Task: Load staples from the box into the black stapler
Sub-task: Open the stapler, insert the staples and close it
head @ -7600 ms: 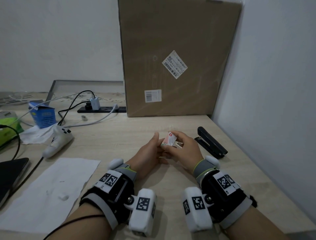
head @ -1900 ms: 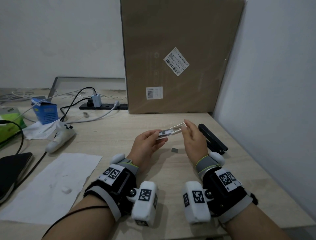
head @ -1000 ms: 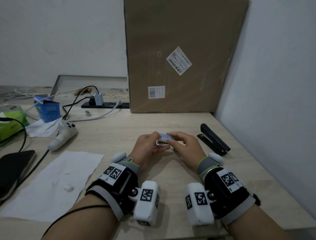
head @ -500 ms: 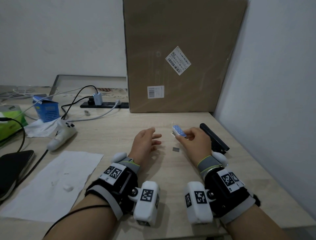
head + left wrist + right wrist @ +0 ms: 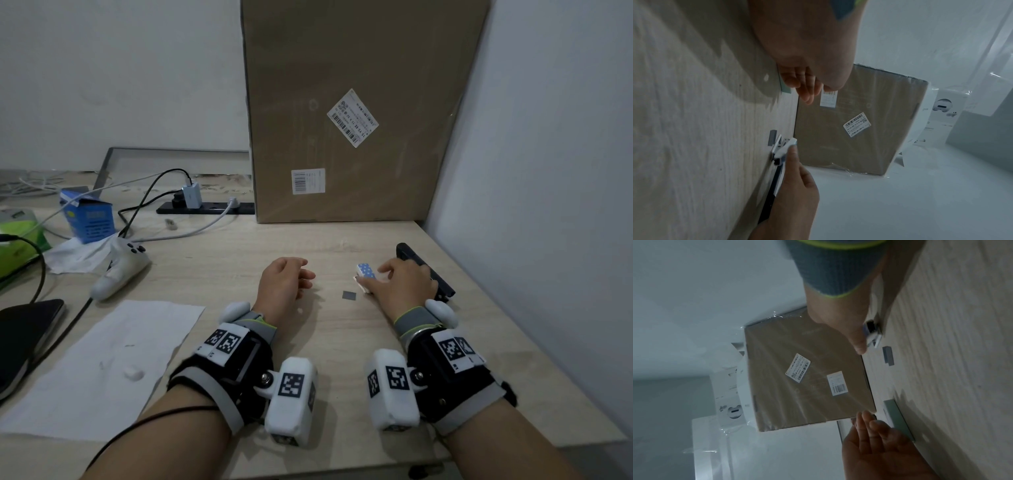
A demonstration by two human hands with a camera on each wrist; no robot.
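Blue-dotted cardboard is what the right hand [image 5: 400,284] is pinching: the small staple box [image 5: 364,272] is resting on the pale wood-grain desk [image 5: 222,260], just beside a flat grey strip of staples [image 5: 349,295]. Behind that hand the long, matte black stapler [image 5: 442,286] is lying closed, while the left hand [image 5: 286,281] is hovering empty, fingers loosely relaxed. Setting the box clear of both should be leaving the slim, slippery strip easy to pinch by its long edges.
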